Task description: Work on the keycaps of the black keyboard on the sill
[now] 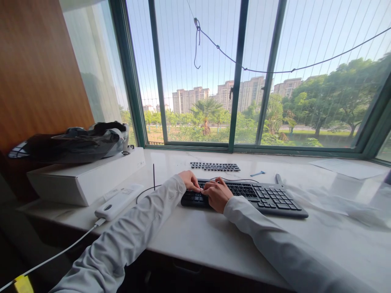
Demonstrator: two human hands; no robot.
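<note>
A: What is seen, from the largest thing down?

B: A pale stone sill (pixel 195 236) is spread below the window. At its far left a white box (pixel 85 179) is set, with a dark bundle (pixel 70 144) laid on top.

A: And in the middle?

B: A black keyboard (pixel 262 197) is placed at the centre, running to the right. Both hands are laid on its left end. The left hand (pixel 190 181) is rested on the far left keys, fingers curled narrowly down onto them. The right hand (pixel 217 194) is set just beside it, touching it, fingers bent close together on the keys. Nothing is seen held in either.

A: What is found around it?

B: A strip of loose keycaps (pixel 215 166) is laid farther back. A white device (pixel 118 202) with a cable is seen near left. A small blue tool (pixel 258 173) is placed to the far right of the keycaps.
</note>
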